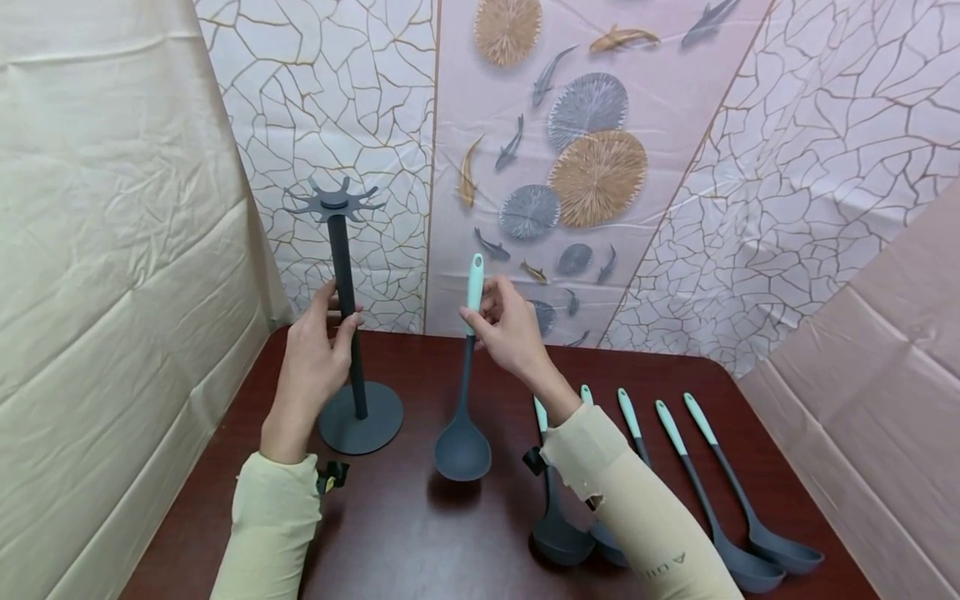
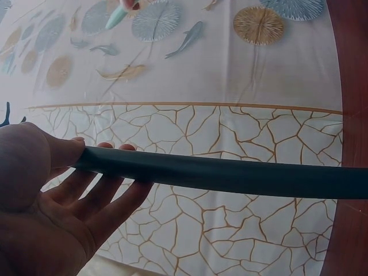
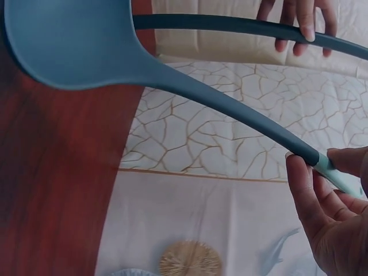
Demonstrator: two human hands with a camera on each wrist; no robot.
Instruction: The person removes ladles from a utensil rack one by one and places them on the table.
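A dark grey utensil stand with a round base and a ring of hooks on top stands at the left of the table. My left hand grips its post, thumb on one side and fingers round the other, as the left wrist view also shows. To the right of the stand, my right hand pinches a ladle by its mint-green handle. The ladle hangs upright, its dark bowl down and just above the tabletop. In the right wrist view the ladle bowl is near the camera.
Several more mint-handled utensils with dark heads lie at the right of the brown table, partly hidden by my right forearm. Patterned cloth hangs behind the table, and plain cloth rises along its left side.
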